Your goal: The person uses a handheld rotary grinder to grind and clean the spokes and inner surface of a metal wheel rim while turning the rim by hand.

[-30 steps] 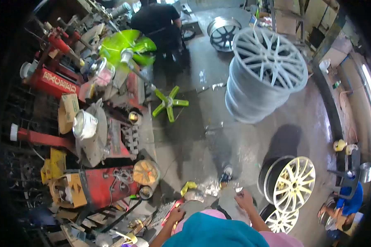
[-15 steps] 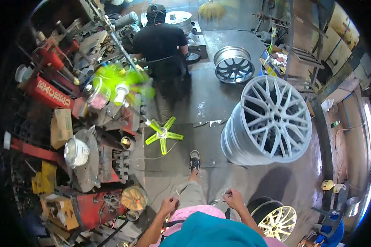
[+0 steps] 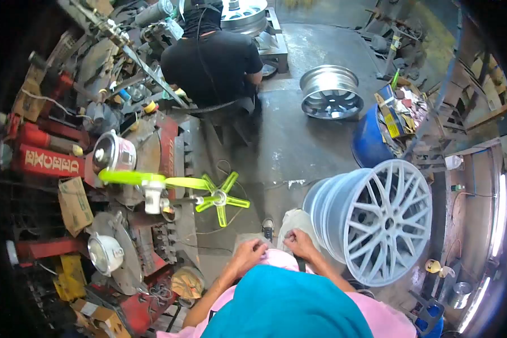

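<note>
My left hand (image 3: 250, 254) is held in front of my waist with its fingers curled together. Close by on the right, my right hand (image 3: 299, 243) is also closed, its fingertips pinched towards the left one. A gap separates the two hands. Whatever may be in the fingers is too small to make out. Just right of my right hand stands a tall stack of grey wheel rims (image 3: 387, 224), the top one with many thin spokes. A green pedestal fan (image 3: 153, 194) with a star-shaped base (image 3: 219, 200) stands at the left.
A person in black (image 3: 211, 70) sits at the back near a wheel rim (image 3: 243, 21). Another rim (image 3: 331, 93) lies on the floor. A blue drum (image 3: 372, 138) holds scraps. Red machines (image 3: 52, 161), a rice cooker (image 3: 105, 254) and clutter line the left.
The view has moved forward and tilted. My hands have come nearer each other. The stacked rims are closer to me, and the fan head appears turned.
</note>
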`<state>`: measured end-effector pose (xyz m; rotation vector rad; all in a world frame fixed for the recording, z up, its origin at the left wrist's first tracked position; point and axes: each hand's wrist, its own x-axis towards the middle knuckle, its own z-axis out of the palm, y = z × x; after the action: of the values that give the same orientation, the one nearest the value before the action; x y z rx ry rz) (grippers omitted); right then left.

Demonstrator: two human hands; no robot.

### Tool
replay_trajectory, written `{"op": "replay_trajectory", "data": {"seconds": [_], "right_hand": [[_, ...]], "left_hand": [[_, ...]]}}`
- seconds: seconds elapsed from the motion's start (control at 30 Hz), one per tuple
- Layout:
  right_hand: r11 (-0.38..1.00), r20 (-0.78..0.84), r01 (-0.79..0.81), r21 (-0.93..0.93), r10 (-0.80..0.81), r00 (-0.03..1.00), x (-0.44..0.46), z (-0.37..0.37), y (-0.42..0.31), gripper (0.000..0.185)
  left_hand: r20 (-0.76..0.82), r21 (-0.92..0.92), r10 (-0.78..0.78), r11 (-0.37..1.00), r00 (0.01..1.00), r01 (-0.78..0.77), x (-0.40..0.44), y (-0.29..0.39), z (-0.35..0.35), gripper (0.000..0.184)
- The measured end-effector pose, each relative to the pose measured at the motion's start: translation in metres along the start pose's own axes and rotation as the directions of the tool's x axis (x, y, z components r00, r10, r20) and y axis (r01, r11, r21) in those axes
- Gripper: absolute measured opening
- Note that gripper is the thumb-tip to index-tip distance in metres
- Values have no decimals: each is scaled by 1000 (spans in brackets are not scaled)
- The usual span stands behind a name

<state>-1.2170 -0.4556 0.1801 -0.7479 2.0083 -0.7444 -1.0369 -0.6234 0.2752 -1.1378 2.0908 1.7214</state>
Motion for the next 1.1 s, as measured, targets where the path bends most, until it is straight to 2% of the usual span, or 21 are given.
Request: {"op": "replay_trajectory", "data": {"seconds": [0.03, 0.13, 0.17, 0.2, 0.23, 0.27, 0.3, 0.4, 0.5, 0.57, 0.6, 0.67, 0.7, 0.77, 0.8, 0.83, 0.9, 0.93, 0.97, 1.03, 1.1], "right_hand": [[999, 28, 40, 34, -41, 999, 32, -10, -6, 31], [972, 43, 146, 185, -157, 987, 155, -54, -41, 37], [976, -16, 215, -36, -216, 976, 204, -72, -62, 41], [967, -115, 255, 2, -253, 961, 241, -96, -98, 42], [948, -141, 315, 42, -307, 941, 287, -121, -128, 45], [926, -175, 370, 80, -352, 919, 328, -146, -160, 48], [933, -187, 348, 90, -327, 926, 360, -171, -199, 52], [851, -313, 506, 141, -447, 838, 471, -215, -262, 68], [862, -316, 485, 149, -423, 849, 542, -241, -303, 76], [847, -195, 504, 170, -473, 859, 561, -252, -312, 68], [851, -189, 496, 172, -466, 864, 569, -260, -313, 68], [863, -193, 495, 102, -471, 861, 578, -278, -316, 57], [865, -163, 460, 199, -434, 886, 574, -290, -327, 47], [813, -7, 471, 343, -499, 867, 561, -316, -351, 52], [782, 18, 483, 393, -532, 847, 555, -324, -367, 53], [782, 3, 492, 383, -533, 846, 553, -333, -378, 53], [798, 24, 567, 203, -583, 812, 550, -343, -394, 52], [738, -45, 655, 164, -657, 752, 559, -338, -391, 50], [730, -42, 665, 160, -668, 743, 564, -335, -384, 50], [793, -80, 604, 85, -598, 797, 557, -335, -367, 49], [789, -118, 600, 131, -588, 800, 547, -325, -330, 44]], "left_hand": [[41, -69, -20, 997, 999, 23, 8, 12, -5, 36], [66, -27, -5, 1000, 998, 7, 35, 38, -15, 34], [55, -21, -22, 1000, 998, 23, 43, 46, -18, 34], [-33, 19, 12, 1000, 999, -11, 54, 55, -23, 31], [-124, 62, 58, 997, 991, -51, 69, 66, -29, 28], [-181, -3, 103, 994, 978, -106, 82, 71, -32, 27], [-192, 8, 77, 997, 978, -77, 87, 85, -39, 27], [-246, 97, -10, 995, 969, 35, 118, 131, -56, 28], [-285, 87, -51, 993, 957, 79, 134, 152, -62, 28], [-269, -133, -157, 983, 950, 125, 145, 159, -67, 26], [-264, -137, -166, 982, 950, 133, 152, 158, -70, 26], [-264, 29, -145, 987, 953, 158, 162, 153, -72, 25], [-255, 18, -159, 985, 954, 170, 166, 158, -72, 25], [-221, -23, -122, 992, 968, 120, 180, 169, -83, 25], [-244, -21, -105, 994, 964, 103, 186, 169, -85, 26], [-239, -16, -87, 996, 967, 86, 193, 170, -89, 26], [-244, 4, -41, 999, 969, 43, 202, 172, -88, 27], [-213, -26, -56, 998, 976, 51, 203, 193, -99, 28], [-225, -29, -50, 999, 973, 45, 203, 190, -99, 28], [-295, 85, -15, 996, 955, 42, 201, 180, -98, 27], [-278, 32, -21, 999, 960, 31, 199, 187, -103, 28]]}}
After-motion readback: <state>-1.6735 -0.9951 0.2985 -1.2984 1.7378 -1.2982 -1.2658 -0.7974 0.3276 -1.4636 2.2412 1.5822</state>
